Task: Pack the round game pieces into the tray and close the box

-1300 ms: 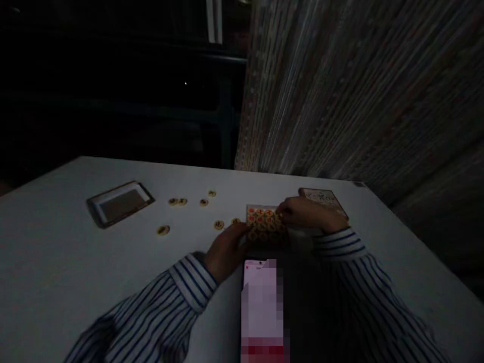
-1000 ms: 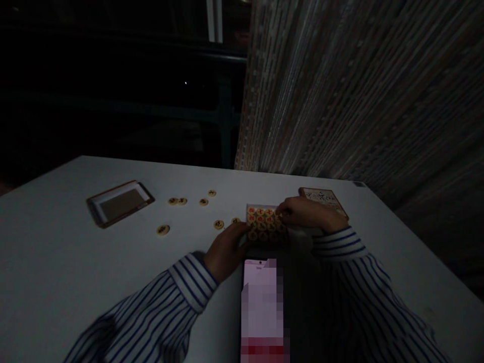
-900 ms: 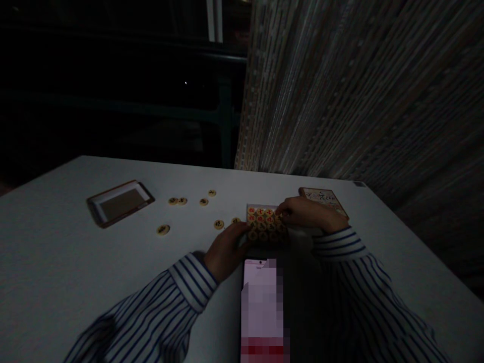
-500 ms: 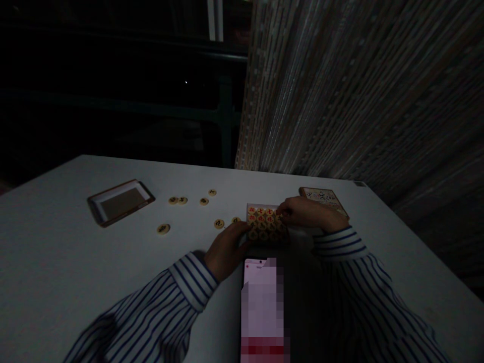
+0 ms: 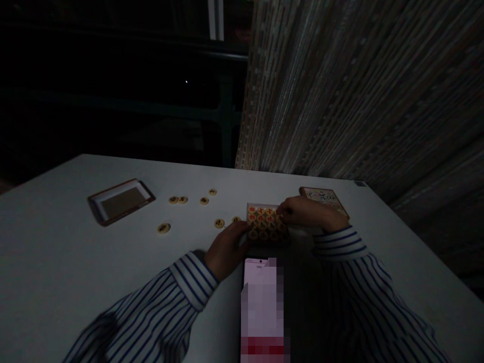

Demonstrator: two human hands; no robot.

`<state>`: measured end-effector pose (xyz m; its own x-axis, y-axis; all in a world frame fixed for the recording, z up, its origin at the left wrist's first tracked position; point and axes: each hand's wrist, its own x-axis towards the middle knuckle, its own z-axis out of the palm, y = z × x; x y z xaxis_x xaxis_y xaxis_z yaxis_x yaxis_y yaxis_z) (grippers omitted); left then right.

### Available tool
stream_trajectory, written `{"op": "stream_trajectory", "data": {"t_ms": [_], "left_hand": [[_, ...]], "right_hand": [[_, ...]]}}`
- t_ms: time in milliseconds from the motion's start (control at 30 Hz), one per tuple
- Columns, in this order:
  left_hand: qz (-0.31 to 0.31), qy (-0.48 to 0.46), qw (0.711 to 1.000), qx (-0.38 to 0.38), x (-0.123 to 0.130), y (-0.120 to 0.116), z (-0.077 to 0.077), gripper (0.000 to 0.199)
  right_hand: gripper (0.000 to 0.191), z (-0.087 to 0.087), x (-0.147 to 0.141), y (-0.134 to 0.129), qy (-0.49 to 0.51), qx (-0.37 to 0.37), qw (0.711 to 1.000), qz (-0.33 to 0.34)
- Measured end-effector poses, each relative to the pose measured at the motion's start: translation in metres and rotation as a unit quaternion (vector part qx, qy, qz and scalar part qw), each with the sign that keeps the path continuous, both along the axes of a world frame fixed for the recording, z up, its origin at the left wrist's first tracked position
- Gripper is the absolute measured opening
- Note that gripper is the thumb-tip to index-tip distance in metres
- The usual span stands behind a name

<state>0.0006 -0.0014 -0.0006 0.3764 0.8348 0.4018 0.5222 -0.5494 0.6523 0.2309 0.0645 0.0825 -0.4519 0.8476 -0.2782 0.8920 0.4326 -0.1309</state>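
Note:
A small open box (image 5: 270,244) of round xiangqi pieces stands on the white table, its pieces in rows, red characters at the back and dark ones nearer me. My left hand (image 5: 228,250) is closed on the box's left side, fingertips at the edge. At the back right corner, my right hand (image 5: 300,212) has its fingers pinched together on a piece in the box; they cover most of it. Left of the box lie loose xiangqi pieces, among them one piece (image 5: 219,223) and another (image 5: 164,228).
A lit phone (image 5: 260,302) with a blurred screen lies in front of the box. At the left is an open lid or tray (image 5: 121,202). A printed flat box (image 5: 325,198) lies behind my right hand. A bead curtain (image 5: 302,91) hangs beyond the white table (image 5: 124,272).

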Motion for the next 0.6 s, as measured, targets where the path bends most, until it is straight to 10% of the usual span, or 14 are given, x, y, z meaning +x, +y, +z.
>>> {"op": "stream_trajectory", "data": {"t_ms": [600], "left_hand": [[-0.003,-0.008,1.0,-0.004,-0.001,0.0,-0.001,0.034]], "right_hand": [[0.023,0.006,0.002,-0.004,0.021,0.052,0.998,-0.023]]}}
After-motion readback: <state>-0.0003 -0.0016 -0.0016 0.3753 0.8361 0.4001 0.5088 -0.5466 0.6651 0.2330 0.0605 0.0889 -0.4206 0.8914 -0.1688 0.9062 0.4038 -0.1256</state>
